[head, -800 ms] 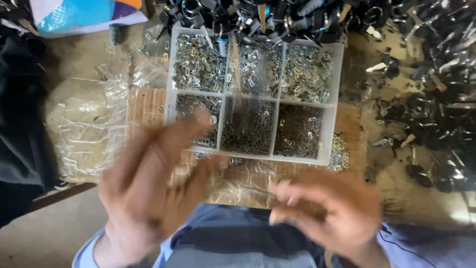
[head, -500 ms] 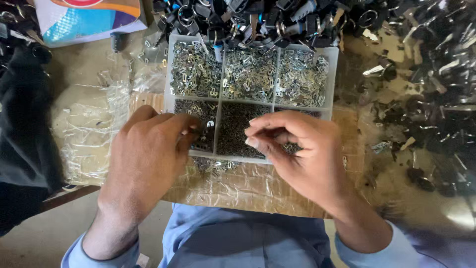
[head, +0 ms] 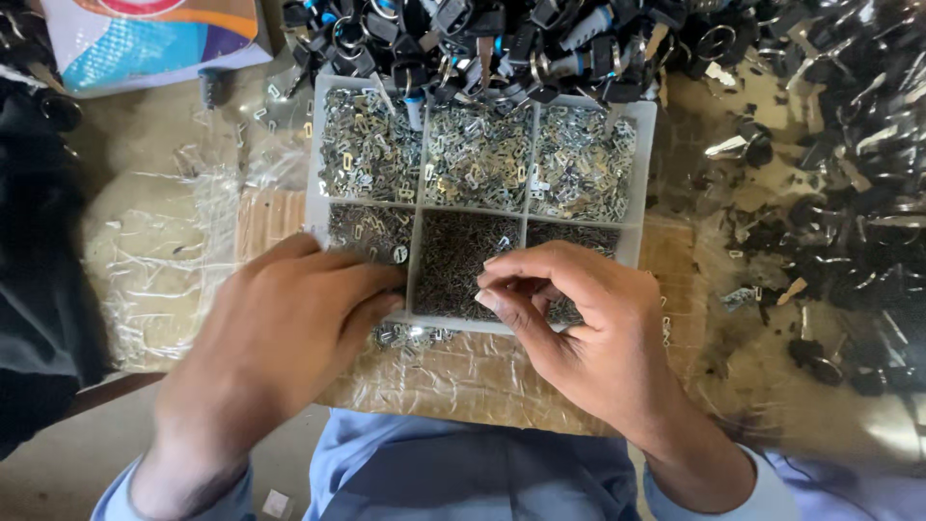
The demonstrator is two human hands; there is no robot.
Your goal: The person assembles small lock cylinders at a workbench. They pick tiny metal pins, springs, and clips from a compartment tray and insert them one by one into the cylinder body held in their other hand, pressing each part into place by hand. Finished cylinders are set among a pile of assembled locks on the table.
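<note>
Both hands (head: 289, 318) curled over parts tray (head: 637, 174)

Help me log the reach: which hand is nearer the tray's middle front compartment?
Right. The right hand has its fingertips over that compartment; the left hand lies beside it, over the left front compartment.

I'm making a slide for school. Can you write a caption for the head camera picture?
Two hands, left hand and right hand, pick tiny metal parts from a six-compartment tray.
</note>
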